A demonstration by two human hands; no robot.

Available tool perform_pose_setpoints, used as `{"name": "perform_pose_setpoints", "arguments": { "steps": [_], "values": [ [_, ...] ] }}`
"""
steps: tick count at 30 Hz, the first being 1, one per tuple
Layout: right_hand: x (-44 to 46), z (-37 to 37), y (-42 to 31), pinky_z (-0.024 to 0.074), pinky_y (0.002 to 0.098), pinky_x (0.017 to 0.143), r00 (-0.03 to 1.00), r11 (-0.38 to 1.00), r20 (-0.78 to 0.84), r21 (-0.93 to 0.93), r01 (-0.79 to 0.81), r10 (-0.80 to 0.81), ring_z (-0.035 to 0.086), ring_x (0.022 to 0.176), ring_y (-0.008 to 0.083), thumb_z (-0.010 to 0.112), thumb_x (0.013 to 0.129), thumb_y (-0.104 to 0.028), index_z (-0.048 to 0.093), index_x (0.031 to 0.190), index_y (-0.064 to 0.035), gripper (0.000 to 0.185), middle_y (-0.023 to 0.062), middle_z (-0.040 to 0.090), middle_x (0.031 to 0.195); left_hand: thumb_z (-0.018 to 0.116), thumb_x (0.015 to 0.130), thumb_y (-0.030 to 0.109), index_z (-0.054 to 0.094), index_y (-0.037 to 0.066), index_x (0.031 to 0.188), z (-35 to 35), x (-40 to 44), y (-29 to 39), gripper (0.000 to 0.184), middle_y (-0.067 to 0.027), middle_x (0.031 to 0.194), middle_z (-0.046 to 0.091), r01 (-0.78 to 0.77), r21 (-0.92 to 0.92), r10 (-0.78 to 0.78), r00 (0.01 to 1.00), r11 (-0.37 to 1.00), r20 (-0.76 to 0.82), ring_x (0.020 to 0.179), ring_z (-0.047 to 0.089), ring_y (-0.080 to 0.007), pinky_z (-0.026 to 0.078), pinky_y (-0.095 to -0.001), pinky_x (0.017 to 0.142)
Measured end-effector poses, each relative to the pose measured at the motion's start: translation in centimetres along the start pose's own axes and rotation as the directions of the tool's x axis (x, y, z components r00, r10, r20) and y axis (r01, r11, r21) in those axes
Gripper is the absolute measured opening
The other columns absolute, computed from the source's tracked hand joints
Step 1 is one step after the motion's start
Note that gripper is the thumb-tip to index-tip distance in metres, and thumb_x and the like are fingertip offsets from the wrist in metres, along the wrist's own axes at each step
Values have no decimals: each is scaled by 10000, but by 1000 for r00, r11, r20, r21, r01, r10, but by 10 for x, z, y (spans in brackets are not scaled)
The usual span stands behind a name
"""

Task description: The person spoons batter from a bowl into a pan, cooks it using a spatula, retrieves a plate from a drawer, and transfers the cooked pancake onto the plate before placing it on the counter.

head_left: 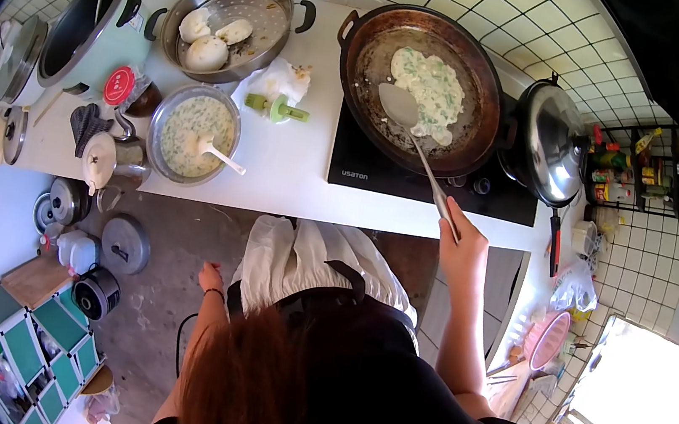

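My right hand (463, 240) is closed around the handle of a metal spatula (399, 106). The spatula's blade lies in a large dark pan (487, 116), against the left edge of a pale pancake with green bits (428, 87). That pan rests on a black cooktop (378, 170). My left hand (211, 276) hangs low beside my body, below the counter, its fingers curled and small in view; whether they hold anything is hidden. A metal bowl (155, 138) on the counter holds batter with green bits (188, 130) and a white ladle (215, 153).
At the back left stand a steamer pan (269, 59) with pale buns and a deep pot (127, 46). A green brush (284, 110) lies between bowl and cooktop. A lidded wok (547, 140) is right of the pan, its handle at the counter's edge.
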State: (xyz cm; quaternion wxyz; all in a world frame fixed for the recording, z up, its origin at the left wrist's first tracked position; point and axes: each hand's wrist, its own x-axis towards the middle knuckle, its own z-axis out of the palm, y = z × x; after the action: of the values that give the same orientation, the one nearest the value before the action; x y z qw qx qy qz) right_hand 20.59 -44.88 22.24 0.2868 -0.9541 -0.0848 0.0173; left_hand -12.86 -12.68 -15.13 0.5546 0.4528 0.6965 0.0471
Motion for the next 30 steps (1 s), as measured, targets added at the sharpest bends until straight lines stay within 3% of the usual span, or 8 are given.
{"name": "perform_pose_setpoints", "arguments": {
  "steps": [6, 8, 9, 13, 22, 23, 30],
  "values": [
    [37, -8, -10, 494, 367, 637, 998, 997, -53, -68, -35, 32, 625, 736, 355, 598, 810, -89, 606, 1139, -68, 329, 217, 634, 860, 434, 798, 274, 577, 21, 687, 4, 5, 16, 311, -13, 495, 416, -38, -9, 38, 999, 999, 18, 405, 387, -129, 304, -285, 377],
    [59, -12, -16, 488, 324, 718, 992, 976, 1, -180, -123, 125, 640, 825, 318, 569, 841, -121, 592, 1159, -69, 322, 201, 640, 958, 438, 796, 268, 580, 24, 701, 3, 3, 23, 297, -6, 493, 406, -4, -10, 4, 1000, 1000, 28, 406, 376, -123, 297, -280, 376],
    [68, -5, -3, 493, 382, 652, 996, 989, -82, -146, 18, -31, 604, 769, 375, 581, 819, -118, 610, 1130, -86, 313, 223, 628, 867, 441, 799, 272, 579, 26, 704, 3, 3, 24, 297, -5, 495, 409, 0, -13, 0, 1000, 1000, 31, 405, 377, -121, 297, -279, 376],
    [90, -2, -5, 485, 395, 718, 999, 988, -42, -151, 19, -25, 593, 833, 389, 576, 817, -128, 606, 1126, -77, 314, 229, 622, 895, 448, 811, 292, 571, 36, 703, -1, 12, 22, 304, -5, 502, 418, -3, -30, 5, 998, 1000, 58, 403, 377, -115, 295, -278, 374],
    [43, -12, 8, 476, 404, 705, 998, 979, 56, -201, 35, -24, 596, 806, 384, 583, 814, -124, 602, 1148, -106, 335, 226, 621, 866, 443, 819, 306, 561, 42, 700, -6, 13, 20, 312, -4, 502, 417, 14, -6, -14, 999, 1000, 52, 397, 372, -114, 287, -279, 368],
    [36, -19, 5, 477, 392, 708, 995, 982, 93, -186, -15, 33, 600, 816, 380, 589, 813, -112, 607, 1147, -112, 334, 225, 622, 883, 443, 818, 304, 561, 41, 701, -6, 15, 18, 311, -5, 502, 417, 14, -8, -14, 998, 1000, 57, 398, 372, -114, 288, -279, 368],
    [37, -41, -3, 484, 374, 713, 1000, 989, -16, -144, 19, -21, 604, 849, 375, 587, 815, -106, 611, 1126, -75, 314, 217, 626, 935, 434, 813, 285, 572, 31, 693, -2, 18, 15, 313, -7, 498, 414, 28, -25, -26, 996, 999, 81, 403, 378, -120, 300, -281, 376]
  ]
}}
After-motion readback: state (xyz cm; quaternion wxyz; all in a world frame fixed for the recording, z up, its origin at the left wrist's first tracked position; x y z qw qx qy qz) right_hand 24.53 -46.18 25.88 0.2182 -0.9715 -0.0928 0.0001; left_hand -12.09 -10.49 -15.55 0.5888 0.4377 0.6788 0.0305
